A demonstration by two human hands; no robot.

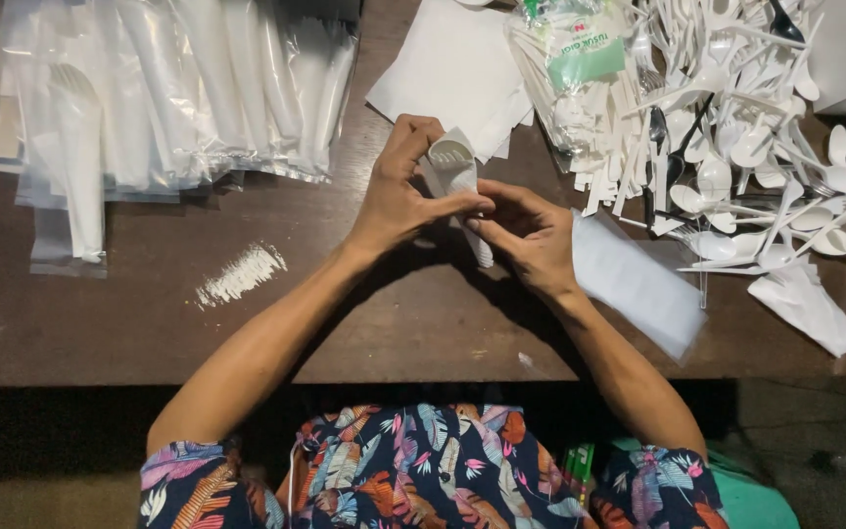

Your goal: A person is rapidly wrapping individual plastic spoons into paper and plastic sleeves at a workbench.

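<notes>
Both my hands meet over the middle of a brown wooden table (149, 323). My left hand (399, 196) and my right hand (526, 230) together hold a white plastic spoon and fork wrapped in a white napkin (454, 168). The left fingers pinch the bundle from the left, and the right fingertips press it near its lower part. The bundle's handle end sticks out below my fingers.
A stack of clear bags with packed white cutlery (178, 88) lies at the back left. White napkins (457, 69) lie behind my hands. A heap of loose white spoons and forks (746, 127) and a bag of toothpicks (580, 69) fill the right. A stack of clear sleeves (638, 284) lies by my right wrist.
</notes>
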